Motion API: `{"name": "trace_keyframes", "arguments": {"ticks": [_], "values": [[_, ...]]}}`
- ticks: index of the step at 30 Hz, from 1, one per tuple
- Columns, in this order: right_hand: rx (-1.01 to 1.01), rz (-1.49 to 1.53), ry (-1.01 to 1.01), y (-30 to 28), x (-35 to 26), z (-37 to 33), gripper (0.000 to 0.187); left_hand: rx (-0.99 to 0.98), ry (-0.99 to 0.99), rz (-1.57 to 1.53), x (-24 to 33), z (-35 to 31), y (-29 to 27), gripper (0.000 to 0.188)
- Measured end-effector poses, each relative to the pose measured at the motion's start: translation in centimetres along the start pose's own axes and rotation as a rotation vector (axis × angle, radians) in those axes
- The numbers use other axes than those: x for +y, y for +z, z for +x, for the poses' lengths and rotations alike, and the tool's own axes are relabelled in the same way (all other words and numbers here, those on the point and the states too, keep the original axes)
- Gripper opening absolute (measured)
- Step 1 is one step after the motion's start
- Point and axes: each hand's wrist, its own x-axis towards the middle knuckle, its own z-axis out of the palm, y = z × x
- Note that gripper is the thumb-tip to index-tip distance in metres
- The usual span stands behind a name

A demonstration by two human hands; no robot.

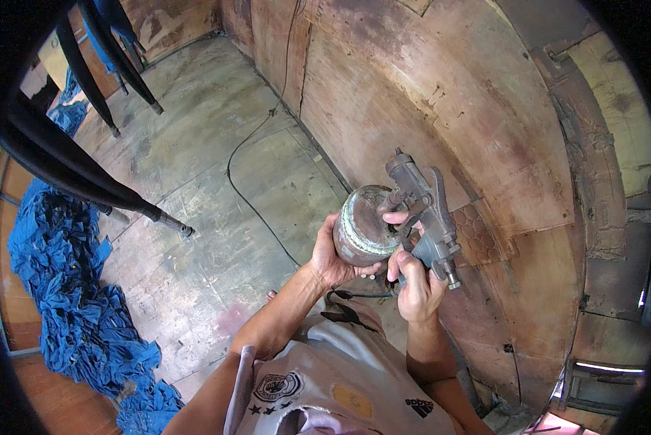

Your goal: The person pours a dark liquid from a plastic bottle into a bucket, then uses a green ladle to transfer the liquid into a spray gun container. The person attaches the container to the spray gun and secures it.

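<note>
A grey metal spray gun (428, 206) with a round paint cup (364, 221) beneath it is held in front of my body. Pale green and white residue rings the cup's upper edge. My left hand (330, 255) cradles the cup from its left side and underneath. Around the gun's handle, my right hand (417, 283) is closed, with a finger reaching up toward the area between cup and gun body. The nozzle end points away from me. A dark hose (369, 294) shows below the cup; whether it joins the gun is hidden.
Stained wooden panels (427, 94) rise along the right. A thin black cable (233, 156) crosses the worn floor (188, 268). Crumpled blue cloths (79, 290) lie at the left, beside black padded legs with metal tips (173, 223).
</note>
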Motion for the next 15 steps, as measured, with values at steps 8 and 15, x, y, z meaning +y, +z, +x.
{"name": "trace_keyframes", "arguments": {"ticks": [8,15], "values": [[-0.051,-0.049,0.021,-0.09,0.08,0.34,0.039,-0.004,-0.012,-0.013,0.16,-0.14,-0.32,0.075],[0.023,-0.003,0.059,0.47,-0.15,0.61,0.052,-0.026,0.013,0.011,0.42,-0.39,0.34,0.073]]}}
